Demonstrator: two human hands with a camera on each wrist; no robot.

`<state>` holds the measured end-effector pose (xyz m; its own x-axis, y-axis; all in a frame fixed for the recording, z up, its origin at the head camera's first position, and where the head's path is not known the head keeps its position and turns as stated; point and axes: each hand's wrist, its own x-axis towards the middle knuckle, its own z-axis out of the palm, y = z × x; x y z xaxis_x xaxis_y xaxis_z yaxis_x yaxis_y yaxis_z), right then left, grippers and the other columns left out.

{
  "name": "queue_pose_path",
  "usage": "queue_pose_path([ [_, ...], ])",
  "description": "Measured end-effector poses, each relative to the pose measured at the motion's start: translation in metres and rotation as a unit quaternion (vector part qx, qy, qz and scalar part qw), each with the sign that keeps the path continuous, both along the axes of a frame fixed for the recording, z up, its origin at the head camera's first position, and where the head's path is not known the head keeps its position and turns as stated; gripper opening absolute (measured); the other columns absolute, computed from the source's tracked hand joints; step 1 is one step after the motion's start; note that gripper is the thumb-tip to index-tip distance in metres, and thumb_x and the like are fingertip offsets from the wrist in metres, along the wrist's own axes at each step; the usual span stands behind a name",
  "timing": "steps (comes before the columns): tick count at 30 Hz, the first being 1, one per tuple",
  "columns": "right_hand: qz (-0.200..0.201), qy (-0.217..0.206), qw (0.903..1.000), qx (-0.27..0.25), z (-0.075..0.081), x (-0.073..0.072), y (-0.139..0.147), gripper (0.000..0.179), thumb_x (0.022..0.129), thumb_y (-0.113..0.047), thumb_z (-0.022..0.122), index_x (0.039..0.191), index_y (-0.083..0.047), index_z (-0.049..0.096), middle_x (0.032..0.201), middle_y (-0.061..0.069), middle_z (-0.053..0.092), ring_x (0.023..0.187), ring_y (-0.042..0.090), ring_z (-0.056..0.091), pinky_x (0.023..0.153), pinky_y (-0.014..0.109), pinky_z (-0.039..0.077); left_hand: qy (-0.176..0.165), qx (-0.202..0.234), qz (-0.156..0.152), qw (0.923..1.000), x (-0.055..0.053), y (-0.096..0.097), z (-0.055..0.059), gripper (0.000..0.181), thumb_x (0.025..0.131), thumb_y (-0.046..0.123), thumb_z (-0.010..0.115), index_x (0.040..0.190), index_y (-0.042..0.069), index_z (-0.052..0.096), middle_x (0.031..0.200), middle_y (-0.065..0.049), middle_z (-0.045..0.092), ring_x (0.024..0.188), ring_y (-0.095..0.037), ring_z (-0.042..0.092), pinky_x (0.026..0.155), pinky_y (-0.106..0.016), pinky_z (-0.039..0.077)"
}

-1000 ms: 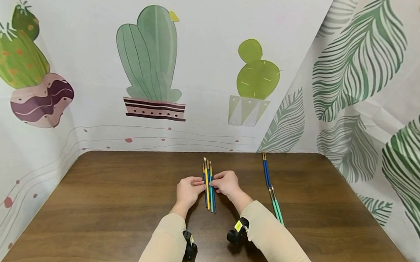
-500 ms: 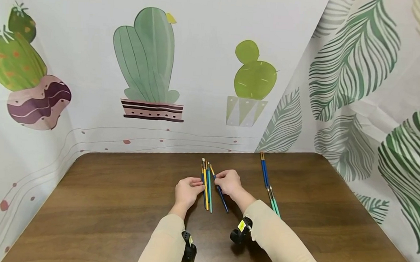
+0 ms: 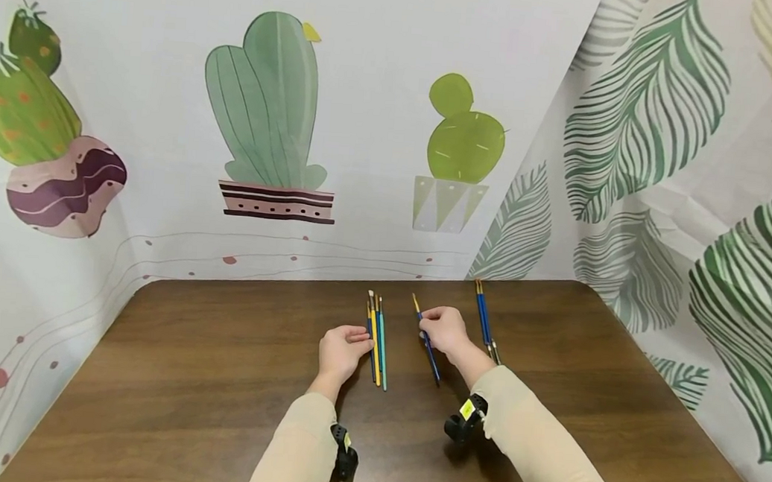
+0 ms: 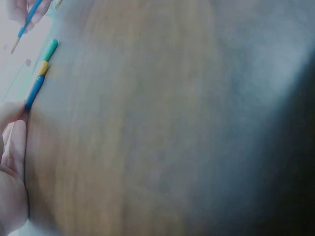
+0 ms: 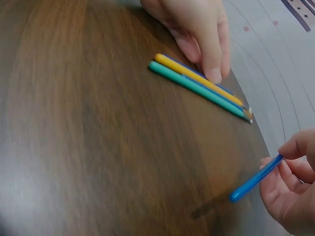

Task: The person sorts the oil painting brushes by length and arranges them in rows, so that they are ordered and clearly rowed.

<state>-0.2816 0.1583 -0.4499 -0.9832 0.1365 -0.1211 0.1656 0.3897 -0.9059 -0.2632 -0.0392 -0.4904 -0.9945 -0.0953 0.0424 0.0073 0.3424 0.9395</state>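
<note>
My right hand [image 3: 445,329] pinches a blue paintbrush [image 3: 427,343] and holds it just above the brown table [image 3: 215,378], right of centre; the right wrist view shows its handle end [image 5: 253,180] between my fingers [image 5: 283,191]. My left hand [image 3: 341,350] rests its fingertips on a small bunch of brushes [image 3: 376,339], yellow, blue and green, lying side by side. In the right wrist view those fingers [image 5: 197,34] press on the yellow and green handles [image 5: 197,81]. The left wrist view is blurred; the handle ends [image 4: 42,71] show at its upper left.
More brushes [image 3: 483,319], blue and green, lie on the table to the right of my right hand. Printed cactus and leaf cloths [image 3: 274,114] wall the table at the back and both sides. Bare wood fills the left and the front.
My right hand has pulled one blue brush out of the bunch and carried it to the right and a little away. My left hand has stayed on the other brushes.
</note>
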Motion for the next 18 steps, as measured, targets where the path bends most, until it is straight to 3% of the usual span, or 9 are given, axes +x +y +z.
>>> queue_pose_path([
  [10,-0.004,-0.017,0.9997,-0.015,0.001,-0.001,0.027,0.031,0.088,-0.003,0.054,0.117,0.005,0.057,0.104,0.025,0.066,0.059,0.01,0.063,0.049,0.025,0.052,0.008,-0.002,-0.002,1.0,0.0,0.0,0.001,0.024,0.079,0.01,0.075,0.1,-0.001,0.071,0.092,-0.013,0.074,0.089,-0.022,0.071,0.085,-0.036,0.054],
  [18,-0.02,-0.029,0.9993,-0.008,0.01,-0.003,0.051,0.031,0.09,-0.006,0.052,0.119,0.003,0.055,0.104,0.026,0.064,0.062,0.011,0.064,0.053,0.028,0.054,0.005,0.002,-0.003,1.0,0.001,0.0,0.002,0.024,0.079,0.009,0.075,0.099,-0.001,0.07,0.092,-0.013,0.074,0.089,-0.023,0.071,0.085,-0.036,0.055],
])
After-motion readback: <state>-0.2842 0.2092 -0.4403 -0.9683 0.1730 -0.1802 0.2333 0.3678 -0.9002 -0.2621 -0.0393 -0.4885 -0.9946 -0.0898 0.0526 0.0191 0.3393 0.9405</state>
